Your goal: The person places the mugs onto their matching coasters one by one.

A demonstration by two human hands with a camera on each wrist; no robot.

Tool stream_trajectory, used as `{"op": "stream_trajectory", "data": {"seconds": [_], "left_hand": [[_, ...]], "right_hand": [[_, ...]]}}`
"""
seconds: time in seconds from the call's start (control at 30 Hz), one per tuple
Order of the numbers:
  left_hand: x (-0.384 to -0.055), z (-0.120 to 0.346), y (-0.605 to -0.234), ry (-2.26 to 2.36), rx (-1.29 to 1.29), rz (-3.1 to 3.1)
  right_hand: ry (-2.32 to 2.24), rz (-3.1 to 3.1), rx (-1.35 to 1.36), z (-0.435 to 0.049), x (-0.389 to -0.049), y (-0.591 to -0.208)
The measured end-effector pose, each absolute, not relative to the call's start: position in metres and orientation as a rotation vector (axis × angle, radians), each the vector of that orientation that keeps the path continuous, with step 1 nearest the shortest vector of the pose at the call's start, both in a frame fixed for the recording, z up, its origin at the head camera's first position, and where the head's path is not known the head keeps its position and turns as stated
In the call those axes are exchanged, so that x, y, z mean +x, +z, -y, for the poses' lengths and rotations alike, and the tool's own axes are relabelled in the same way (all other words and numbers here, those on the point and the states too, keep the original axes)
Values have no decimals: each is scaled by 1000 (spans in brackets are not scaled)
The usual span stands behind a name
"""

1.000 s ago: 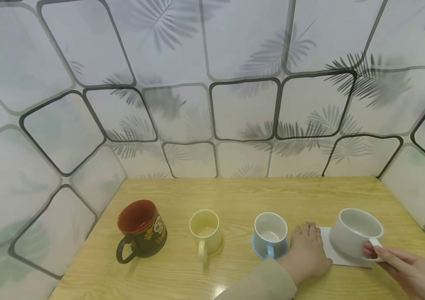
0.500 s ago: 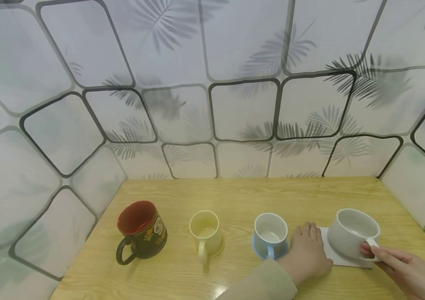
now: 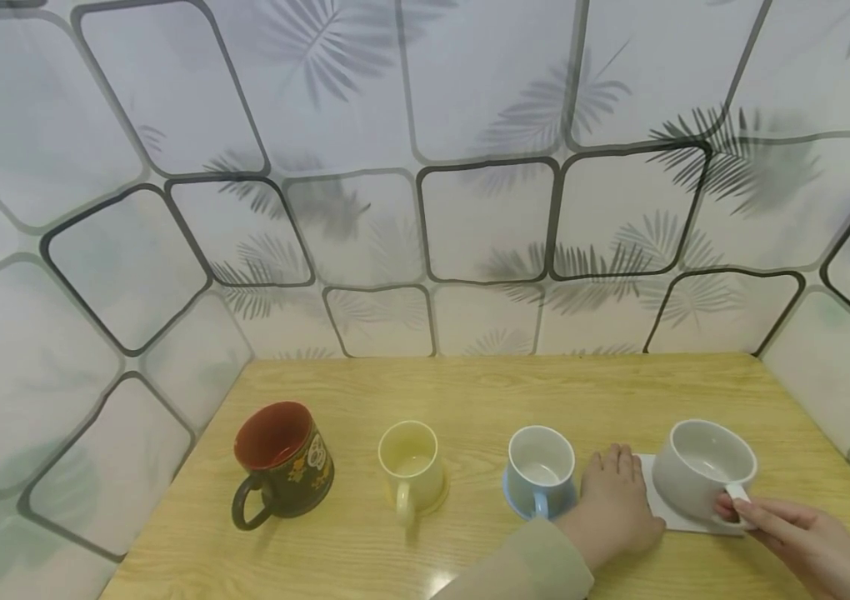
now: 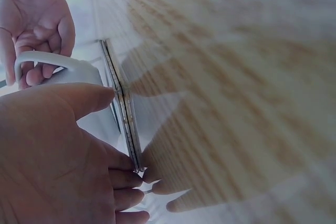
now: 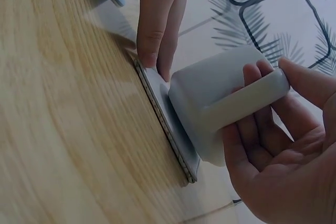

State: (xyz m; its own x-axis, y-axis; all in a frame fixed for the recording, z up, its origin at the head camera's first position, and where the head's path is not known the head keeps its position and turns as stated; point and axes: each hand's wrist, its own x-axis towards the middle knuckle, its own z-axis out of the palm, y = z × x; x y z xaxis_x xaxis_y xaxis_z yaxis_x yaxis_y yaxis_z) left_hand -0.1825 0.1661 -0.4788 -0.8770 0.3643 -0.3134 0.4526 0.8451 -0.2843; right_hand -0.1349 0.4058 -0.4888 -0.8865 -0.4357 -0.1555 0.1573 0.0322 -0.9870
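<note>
My right hand (image 3: 818,537) grips the handle of a wide white mug (image 3: 697,479) at the right side of the table. The mug is on a white square coaster (image 3: 659,500); in the right wrist view its base is at the coaster (image 5: 167,121), and fingers pass through the handle with the thumb on top. My left hand (image 3: 616,508) lies along the coaster's left edge, fingers extended. In the left wrist view, thumb and fingertips touch the thin layered edge of the coaster (image 4: 123,114). Just left of that hand is a small mug (image 3: 541,458), white with a blue handle, on a blue coaster.
A yellow mug (image 3: 410,462) on a yellow coaster stands at mid-table. Farther left is a large dark mug (image 3: 297,467) with a red inside and flower decoration. The wood-grain table (image 3: 470,387) meets a patterned wall (image 3: 488,221) behind and at both sides.
The right hand and white mug have shifted slightly left over the white coaster. The left hand has stayed in place, and the other mugs have not moved.
</note>
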Motion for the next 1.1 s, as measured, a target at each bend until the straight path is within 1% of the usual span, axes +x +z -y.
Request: {"op": "stream_trajectory", "data": {"seconds": [0.03, 0.2, 0.27, 0.6, 0.93, 1.1], "left_hand": [[-182, -166, -478, -519, 626, -2775], [-183, -162, -476, -467, 632, -2791], [-183, -161, -476, -434, 633, -2804], [-184, -158, -474, -362, 646, -2839], [-181, -161, -476, -401, 636, -2821], [-180, -162, -476, -393, 625, -2829]], "right_hand": [[-1863, -1933, -260, -406, -135, -488], [-1511, -2186, 10, -399, -135, -477], [-1420, -2232, 49, -396, -135, -474], [-1456, -2241, 33, -391, -135, -472], [-1354, -2279, 68, -391, -137, -471], [-1362, -2269, 36, -395, -139, -475]]}}
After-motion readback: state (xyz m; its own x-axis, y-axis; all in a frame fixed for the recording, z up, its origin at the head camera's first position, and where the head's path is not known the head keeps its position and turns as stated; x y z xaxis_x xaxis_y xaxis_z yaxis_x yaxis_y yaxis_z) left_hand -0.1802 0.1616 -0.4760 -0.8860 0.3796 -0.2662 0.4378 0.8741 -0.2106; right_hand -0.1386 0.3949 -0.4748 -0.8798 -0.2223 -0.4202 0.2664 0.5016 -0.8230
